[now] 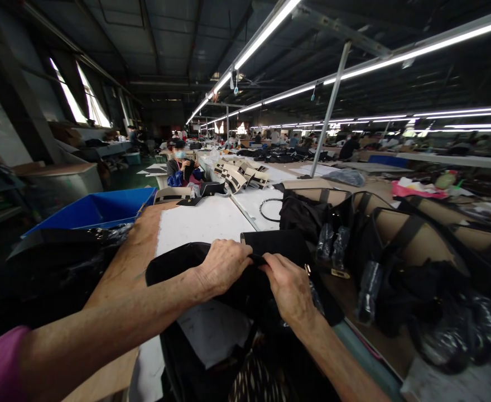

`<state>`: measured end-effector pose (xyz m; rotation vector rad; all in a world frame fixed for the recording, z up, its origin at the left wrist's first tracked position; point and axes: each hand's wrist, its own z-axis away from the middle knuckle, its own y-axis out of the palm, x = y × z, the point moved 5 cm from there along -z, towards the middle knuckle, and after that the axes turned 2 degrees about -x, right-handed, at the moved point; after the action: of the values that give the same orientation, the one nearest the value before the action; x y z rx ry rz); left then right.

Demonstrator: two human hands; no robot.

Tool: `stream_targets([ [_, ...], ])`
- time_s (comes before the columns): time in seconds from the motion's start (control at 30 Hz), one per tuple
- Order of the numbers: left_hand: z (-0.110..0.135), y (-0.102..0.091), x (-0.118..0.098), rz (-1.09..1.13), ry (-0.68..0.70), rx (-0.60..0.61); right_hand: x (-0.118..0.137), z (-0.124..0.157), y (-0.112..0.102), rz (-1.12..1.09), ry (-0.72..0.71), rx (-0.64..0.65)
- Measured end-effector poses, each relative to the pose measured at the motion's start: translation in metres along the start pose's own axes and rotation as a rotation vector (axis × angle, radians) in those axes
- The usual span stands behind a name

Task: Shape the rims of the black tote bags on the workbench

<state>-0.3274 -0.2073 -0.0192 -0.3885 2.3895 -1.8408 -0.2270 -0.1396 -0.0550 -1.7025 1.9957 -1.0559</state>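
Both of my hands pinch the edge of a black fabric bag (pixel 182 258) in front of me. My left hand (pixel 227 265) is closed on its upper rim, fingertips pressed together. Close beside it, my right hand (pixel 289 285) grips the same dark edge between thumb and fingers. The bag's lower part hangs toward my body, and a pale sheet (pixel 216 329) shows within its dark folds. Behind my hands lies a flat black panel (pixel 277 243). What the fingertips cover along the edge is hidden.
Several black bags with tan linings (pixel 413 234) stand on the right, some parts wrapped in clear plastic. A blue bin (pixel 99 209) sits at left beside the wooden tabletop (pixel 115 279). Cut pieces (pixel 237 173) lie farther back, near a seated person (pixel 182 167). A metal post (pixel 331 109) rises behind.
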Motion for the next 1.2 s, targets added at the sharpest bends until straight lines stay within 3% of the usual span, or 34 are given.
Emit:
stream_targets([
  [0.23,-0.002,-0.001,-0.001,0.153,0.033,-0.020,-0.003,0.000,0.000,-0.071,-0.029,-0.054],
  [0.47,-0.004,0.000,0.003,0.199,-0.063,-0.008,-0.008,-0.007,-0.001,-0.299,0.019,-0.021],
  [0.9,-0.006,-0.004,0.001,0.220,-0.111,0.067,-0.007,-0.019,-0.006,-0.342,0.086,0.168],
  [1.07,-0.012,-0.007,0.010,0.408,-0.043,0.162,-0.008,-0.022,-0.010,-0.331,0.095,0.241],
  [1.2,-0.008,-0.011,0.029,0.460,-0.043,0.191,-0.014,-0.018,-0.011,-0.372,0.184,0.259],
])
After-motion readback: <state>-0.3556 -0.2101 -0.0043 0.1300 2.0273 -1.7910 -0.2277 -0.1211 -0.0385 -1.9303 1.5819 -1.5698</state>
